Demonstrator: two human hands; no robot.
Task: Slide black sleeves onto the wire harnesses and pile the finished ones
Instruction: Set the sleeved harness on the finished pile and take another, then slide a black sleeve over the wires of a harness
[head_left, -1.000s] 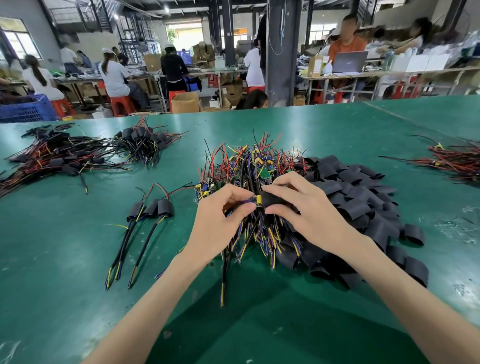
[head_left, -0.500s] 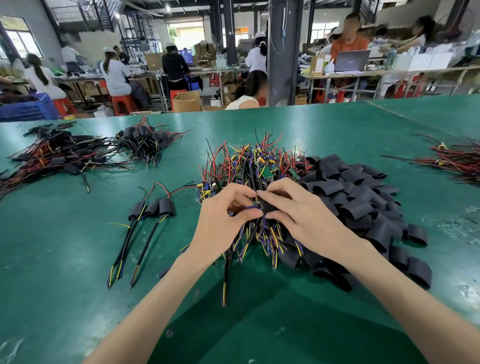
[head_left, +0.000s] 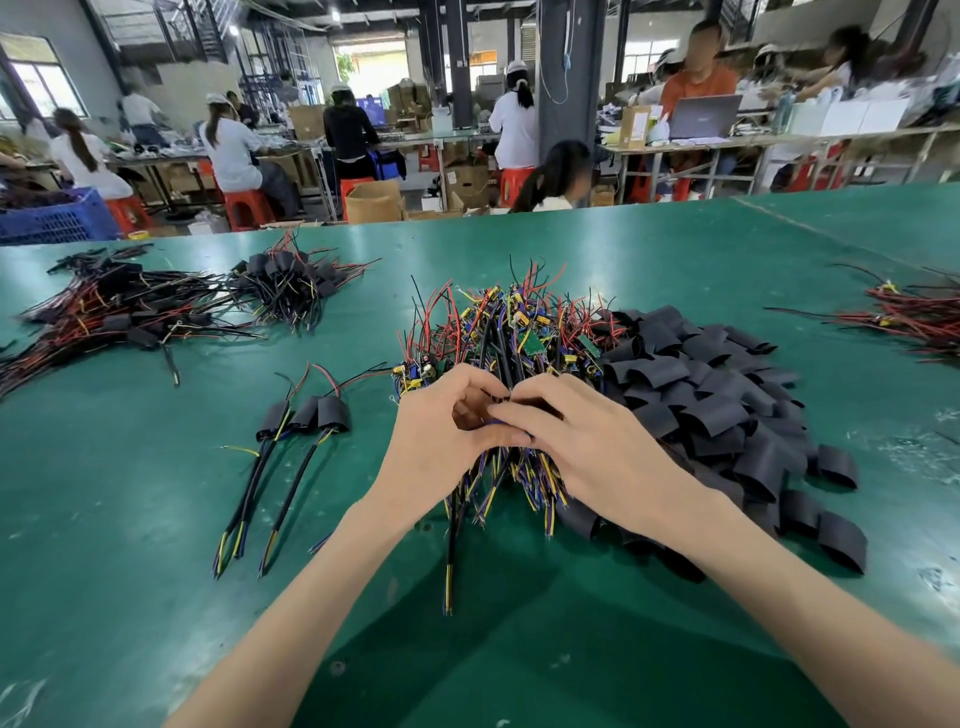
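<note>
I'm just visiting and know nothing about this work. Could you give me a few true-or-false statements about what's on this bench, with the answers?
1. The left hand pinches a harness while the right hand holds a sleeve to it. True.
2. The loose sleeves are heaped left of the hands. False: the sleeve heap lies to their right.
3. Three sleeved harnesses lie left of the hands. True.
4. The bench top is red. False: the table is green.
5. A blue crate stands beyond the table's far left edge. True.
</note>
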